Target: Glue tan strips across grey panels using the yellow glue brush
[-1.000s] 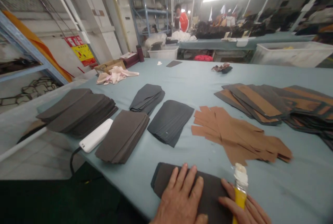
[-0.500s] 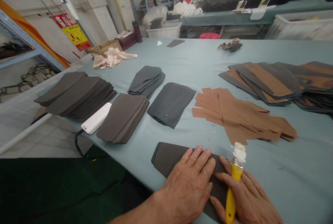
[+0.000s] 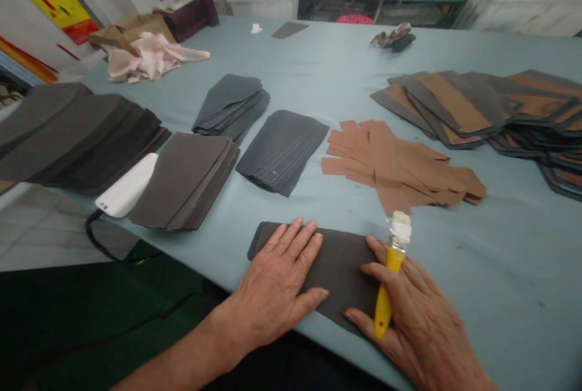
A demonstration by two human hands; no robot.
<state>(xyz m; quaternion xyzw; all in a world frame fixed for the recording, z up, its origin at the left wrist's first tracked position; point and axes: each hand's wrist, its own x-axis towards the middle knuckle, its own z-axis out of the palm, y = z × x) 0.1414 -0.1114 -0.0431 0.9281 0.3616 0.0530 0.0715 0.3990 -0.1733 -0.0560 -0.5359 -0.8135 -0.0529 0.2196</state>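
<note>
A stack of dark cut panels (image 3: 336, 270) is lying under both hands, the left hand (image 3: 273, 288) pressing flat on it with fingers spread, the right hand (image 3: 413, 312) resting on its right end while gripping a yellow-handled brush (image 3: 384, 294). Just ahead, tan cut pieces (image 3: 391, 167) are fanning across the pale blue table (image 3: 477, 257); dark stacks (image 3: 282, 148) are sitting further left beside a white plastic device (image 3: 127, 185), and white bins (image 3: 264, 3) are standing beyond the table.
</note>
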